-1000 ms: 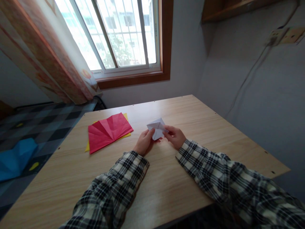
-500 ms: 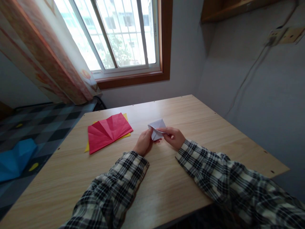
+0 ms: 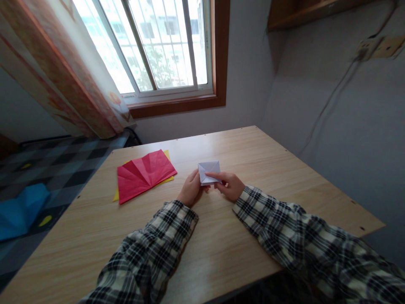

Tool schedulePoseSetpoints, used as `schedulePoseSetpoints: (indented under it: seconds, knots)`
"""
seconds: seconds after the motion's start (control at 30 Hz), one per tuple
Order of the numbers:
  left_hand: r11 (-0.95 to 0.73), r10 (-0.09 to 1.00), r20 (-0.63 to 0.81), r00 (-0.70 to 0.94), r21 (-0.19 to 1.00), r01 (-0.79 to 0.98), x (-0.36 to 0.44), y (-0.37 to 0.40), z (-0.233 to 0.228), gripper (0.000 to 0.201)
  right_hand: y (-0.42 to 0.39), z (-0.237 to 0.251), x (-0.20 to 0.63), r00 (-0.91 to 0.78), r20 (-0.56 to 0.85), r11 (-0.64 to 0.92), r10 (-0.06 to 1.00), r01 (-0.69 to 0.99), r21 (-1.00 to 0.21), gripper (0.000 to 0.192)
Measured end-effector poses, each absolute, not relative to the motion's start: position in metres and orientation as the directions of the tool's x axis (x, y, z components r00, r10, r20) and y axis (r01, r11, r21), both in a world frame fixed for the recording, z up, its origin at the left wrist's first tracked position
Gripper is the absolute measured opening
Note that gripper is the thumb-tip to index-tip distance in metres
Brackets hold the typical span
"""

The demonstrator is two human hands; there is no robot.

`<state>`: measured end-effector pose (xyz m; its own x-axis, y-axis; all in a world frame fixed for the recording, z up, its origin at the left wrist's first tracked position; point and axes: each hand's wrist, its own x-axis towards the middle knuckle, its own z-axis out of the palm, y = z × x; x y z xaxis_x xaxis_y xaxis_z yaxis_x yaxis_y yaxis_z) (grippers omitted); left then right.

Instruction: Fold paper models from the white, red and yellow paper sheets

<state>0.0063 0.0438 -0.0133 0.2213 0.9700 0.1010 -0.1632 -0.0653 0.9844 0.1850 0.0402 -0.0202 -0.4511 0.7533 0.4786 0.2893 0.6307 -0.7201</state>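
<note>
A small white folded paper [image 3: 209,172] lies near the middle of the table [image 3: 253,236], pressed flat between both hands. The left hand [image 3: 190,188] closes its grip on the paper's near left edge, thumb on top and fingers tucked beneath or beside it, while the right hand [image 3: 230,185] lays its forefinger across the lower part of the sheet and pins it against the wood, the other fingers curled behind. Judging by the shape, the paper is already well into being folded: it shows as a compact, roughly square packet with diagonal creases crossing its upper face, so several folds seem to be done, and the present crease looks to be the one being flattened; how many layers lie underneath is hard to make out at this size. It is not yet any finished figure that can be recognised. Well apart to the left, a red sheet [image 3: 144,174] with fan-like creases rests unfolded on a yellow sheet [image 3: 116,194], both untouched by either hand. A blue paper form [image 3: 19,211] sits off the table on the chequered surface at far left. No brand, label or readable writing appears anywhere on the papers, the table or the wall.
</note>
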Motion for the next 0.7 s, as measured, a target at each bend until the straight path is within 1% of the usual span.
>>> schedulePoseSetpoints:
  seconds: [0.07,0.17,0.23,0.3,0.37,0.47,0.6,0.7]
  knots:
    - [-0.057,0.971,0.096,0.219,0.983,-0.175,0.006,0.045,-0.015,0.044,0.04,-0.02,0.185,-0.458,0.477,0.638,0.75,0.313,-0.703,0.054]
    - [-0.012,0.974,0.058,0.217,0.979,-0.205,0.006,0.045,-0.017,0.058,0.041,-0.02,0.185,-0.462,0.474,0.643,0.749,0.335,-0.689,0.054]
    - [0.015,0.974,0.037,0.225,0.974,-0.226,0.006,0.045,-0.016,0.062,0.041,-0.021,0.185,-0.464,0.478,0.649,0.746,0.342,-0.679,0.053]
    - [0.006,0.969,0.051,0.242,0.974,-0.228,0.007,0.043,-0.012,0.058,0.042,-0.021,0.186,-0.466,0.485,0.656,0.74,0.346,-0.67,0.053]
    - [-0.023,0.963,0.079,0.259,0.977,-0.213,0.008,0.04,-0.008,0.049,0.043,-0.022,0.186,-0.467,0.487,0.661,0.738,0.353,-0.663,0.053]
    - [-0.034,0.955,0.081,0.285,0.986,-0.165,0.008,0.036,-0.002,0.042,0.043,-0.022,0.186,-0.465,0.487,0.66,0.74,0.361,-0.658,0.052]
    - [-0.055,0.952,0.091,0.291,0.99,-0.13,0.007,0.036,-0.003,0.041,0.043,-0.022,0.185,-0.456,0.498,0.66,0.738,0.333,-0.674,0.05]
    - [-0.079,0.955,0.106,0.276,0.991,-0.109,0.007,0.037,-0.008,0.04,0.042,-0.021,0.185,-0.45,0.496,0.646,0.742,0.287,-0.707,0.05]
